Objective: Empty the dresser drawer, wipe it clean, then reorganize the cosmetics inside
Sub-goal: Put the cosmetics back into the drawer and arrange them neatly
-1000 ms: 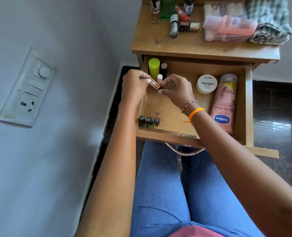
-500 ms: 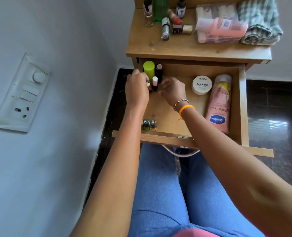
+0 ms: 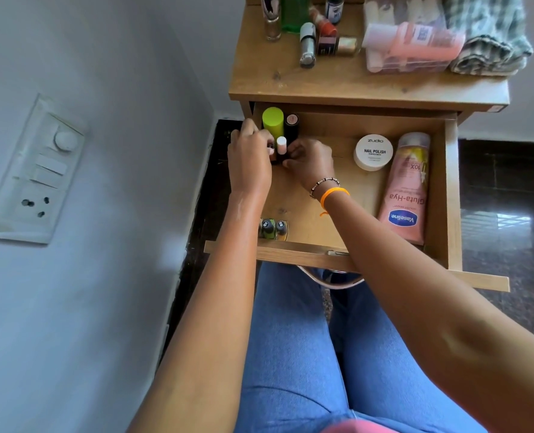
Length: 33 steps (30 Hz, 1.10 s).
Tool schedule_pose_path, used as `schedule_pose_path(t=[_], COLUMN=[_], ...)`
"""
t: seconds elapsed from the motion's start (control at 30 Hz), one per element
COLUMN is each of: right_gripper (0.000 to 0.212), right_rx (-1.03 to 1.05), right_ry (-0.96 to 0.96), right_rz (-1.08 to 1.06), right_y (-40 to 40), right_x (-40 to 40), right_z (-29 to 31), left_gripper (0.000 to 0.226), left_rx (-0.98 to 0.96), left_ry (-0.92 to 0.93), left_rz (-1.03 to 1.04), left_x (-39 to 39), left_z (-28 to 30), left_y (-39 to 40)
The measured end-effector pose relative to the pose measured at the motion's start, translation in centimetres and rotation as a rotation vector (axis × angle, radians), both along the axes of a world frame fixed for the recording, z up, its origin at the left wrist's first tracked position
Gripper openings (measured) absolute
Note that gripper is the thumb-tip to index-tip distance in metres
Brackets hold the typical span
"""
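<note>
Head | both hands grip small tubes | drawer back-left corner; middle bare

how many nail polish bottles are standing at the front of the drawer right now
2 show: a green nail polish bottle and a second bottle beside it, in the drawer's front-left corner. The left forearm covers the spot left of them, so another may be hidden.
</note>
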State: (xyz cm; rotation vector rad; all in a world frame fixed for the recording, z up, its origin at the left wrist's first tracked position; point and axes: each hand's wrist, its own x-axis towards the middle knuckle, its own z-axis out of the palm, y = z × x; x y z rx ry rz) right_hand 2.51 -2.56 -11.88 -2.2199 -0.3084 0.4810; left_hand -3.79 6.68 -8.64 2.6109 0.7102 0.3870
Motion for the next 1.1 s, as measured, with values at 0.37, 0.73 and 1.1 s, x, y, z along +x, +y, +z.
schedule_pose_path(t=[0.37, 0.73, 1.1], right_gripper=[0.021, 0.02, 0.03], right_rx=[-0.006, 0.018, -0.003], right_ry=[0.008, 0.011, -0.008], right_rz=[-0.003, -0.077, -0.132], right_y=[0.3, -0.5, 0.3], right_x=[-0.1, 0.2, 1.3], right_z=[-0.1, 0.4, 1.1], left_gripper=[0.021, 0.025, 0.032], left_rx=[0.01, -0.033, -0.031], left_ry=[0.007, -0.012, -0.007], left_rz=[0.006, -0.015, 0.002], left_x=[-0.1, -0.1, -0.1], left_z=[0.1, 0.0, 0.1], left_y=[0.1, 0.2, 0.0])
